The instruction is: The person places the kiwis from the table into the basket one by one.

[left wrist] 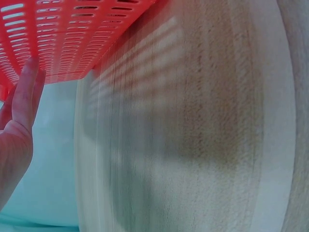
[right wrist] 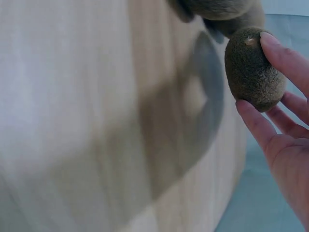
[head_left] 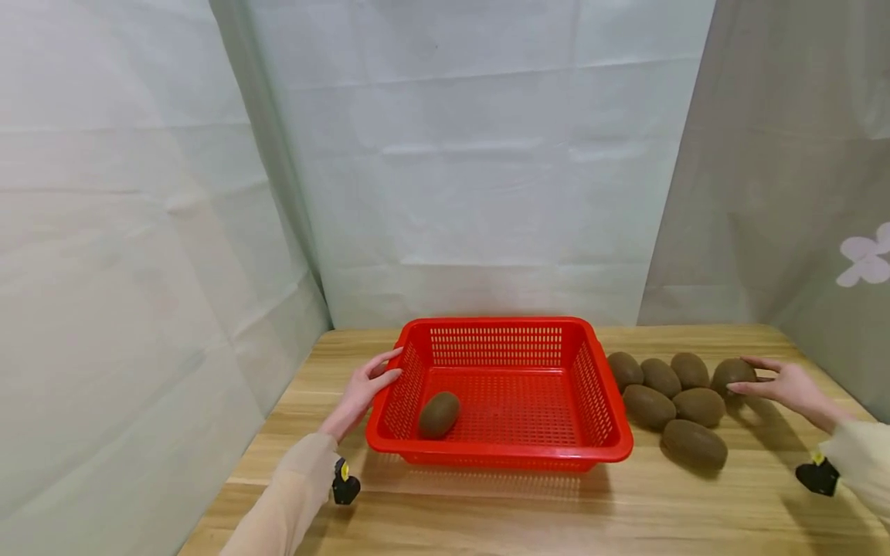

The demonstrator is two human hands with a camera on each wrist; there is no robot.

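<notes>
Item: fuzzy brown oval kiwifruit (head_left: 732, 373), farthest right of a cluster lying on the table to the right of the basket. The right hand (head_left: 789, 388) reaches it with fingers extended and slightly spread; fingertips touch the fruit's right side, no closed grasp. The right wrist view shows what the head view does not: one fingertip (right wrist: 285, 58) lies against the kiwifruit (right wrist: 252, 68) near its stem end, other fingers stand just below it, and the fruit's short bristly skin is plain.

Adjacent: six more brown kiwifruits (head_left: 672, 401) of the same kind, grouped close together between the held fruit and the basket, several touching one another.

Container: red perforated rectangular plastic basket (head_left: 605, 444), centre of the table. One lone brown kiwifruit (head_left: 439, 414) lies inside at its left front.

The left hand (head_left: 363, 390) rests flat against the basket's left outer wall, fingers straight and together, gripping nothing. The left wrist view alone shows the slotted red wall (left wrist: 72, 34) close up with fingers (left wrist: 25, 92) laid along it.

Support: light wooden plank table (head_left: 487, 510).

Surround: pale draped sheeting (head_left: 487, 154) on three sides; a white flower shape (head_left: 865, 261) on the right panel. Black and yellow wrist-worn devices (head_left: 344, 485) at both cuffs.

Markings: no legible writing, brand or label in any view.
</notes>
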